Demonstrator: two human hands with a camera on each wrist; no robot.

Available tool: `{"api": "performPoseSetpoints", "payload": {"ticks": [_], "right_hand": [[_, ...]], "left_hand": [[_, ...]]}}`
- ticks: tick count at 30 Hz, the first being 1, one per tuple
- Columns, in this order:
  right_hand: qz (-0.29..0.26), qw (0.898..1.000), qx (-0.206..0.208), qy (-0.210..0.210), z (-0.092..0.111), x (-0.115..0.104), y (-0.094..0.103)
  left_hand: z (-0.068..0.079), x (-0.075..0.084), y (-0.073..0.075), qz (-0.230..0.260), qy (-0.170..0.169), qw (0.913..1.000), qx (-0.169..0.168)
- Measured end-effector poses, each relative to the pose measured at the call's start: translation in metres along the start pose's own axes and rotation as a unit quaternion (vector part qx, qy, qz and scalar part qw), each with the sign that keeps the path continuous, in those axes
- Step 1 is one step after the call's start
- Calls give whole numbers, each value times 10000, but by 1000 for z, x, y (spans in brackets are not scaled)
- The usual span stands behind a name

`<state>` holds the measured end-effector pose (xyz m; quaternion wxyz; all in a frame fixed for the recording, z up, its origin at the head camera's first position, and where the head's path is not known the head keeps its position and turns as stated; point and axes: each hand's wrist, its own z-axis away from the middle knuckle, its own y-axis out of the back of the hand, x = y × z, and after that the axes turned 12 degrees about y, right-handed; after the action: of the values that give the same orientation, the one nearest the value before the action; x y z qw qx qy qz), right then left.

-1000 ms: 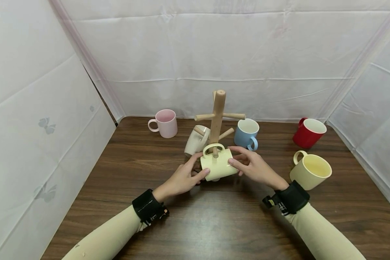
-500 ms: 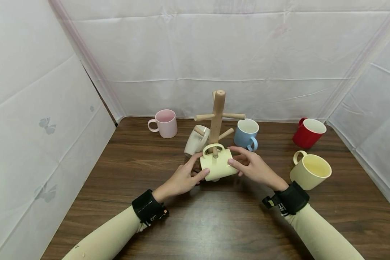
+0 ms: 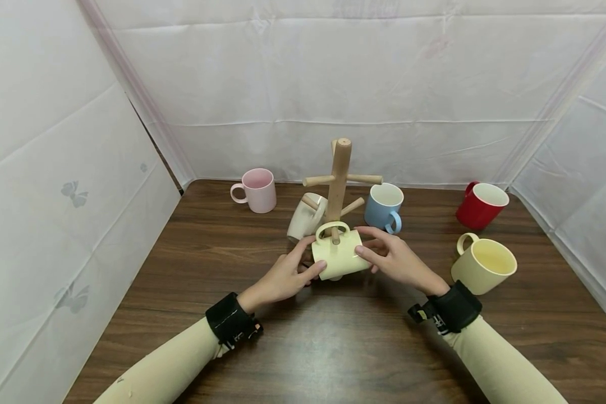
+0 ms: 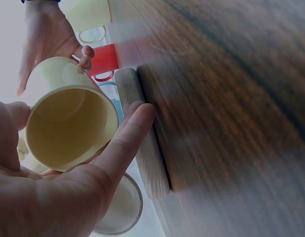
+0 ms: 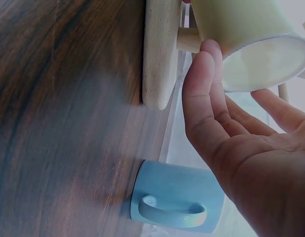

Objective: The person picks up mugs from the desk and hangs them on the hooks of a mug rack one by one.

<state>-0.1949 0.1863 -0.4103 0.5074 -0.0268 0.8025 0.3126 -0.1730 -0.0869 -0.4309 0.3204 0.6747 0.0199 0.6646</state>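
A pale yellow mug (image 3: 337,262) lies sideways at the front of a wooden mug tree (image 3: 339,177), its handle on top looped around a low front peg (image 3: 335,238). My left hand (image 3: 283,276) holds it at the mouth end, thumb on the near side and fingers behind and beneath. Toward the base end, my right hand (image 3: 398,259) grips it between thumb and fingers. The mug's open mouth (image 4: 71,128) faces my left palm in the left wrist view; its base (image 5: 266,64) faces my right palm in the right wrist view.
Behind my left hand, an off-white mug (image 3: 302,221) tilts at a left peg. A pink mug (image 3: 260,193) stands back left, a blue mug (image 3: 381,210) right of the tree. Farther right are a red mug (image 3: 477,210) and another yellow mug (image 3: 480,269). White sheeting (image 3: 303,73) encloses the table.
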Motion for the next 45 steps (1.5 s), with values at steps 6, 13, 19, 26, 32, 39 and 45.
{"api": "performPoseSetpoints", "payload": {"ticks": [6, 13, 19, 26, 32, 39, 45], "right_hand": [[11, 10000, 11, -43, 0, 0, 0], [0, 10000, 22, -63, -1, -1, 1], [-5, 10000, 3, -81, -2, -1, 1], [48, 9999, -71, -56, -3, -5, 2], [104, 9998, -169, -92, -4, -30, 4], [126, 9995, -259, -141, -2, -15, 6], [-34, 9994, -289, -162, -2, -8, 5]], "left_hand": [[-1, -1, 1, -4, -40, 10000, -8], [-1, 0, 1, -33, -14, 10000, 12], [-1, -1, 1, -62, -71, 10000, 1], [-1, 1, 3, -152, -151, 9998, 19], [-2, 1, 2, -196, -115, 9997, 74], [-4, 1, 2, -167, -35, 9998, 68], [-3, 1, 3, -177, -48, 9998, 57]]}}
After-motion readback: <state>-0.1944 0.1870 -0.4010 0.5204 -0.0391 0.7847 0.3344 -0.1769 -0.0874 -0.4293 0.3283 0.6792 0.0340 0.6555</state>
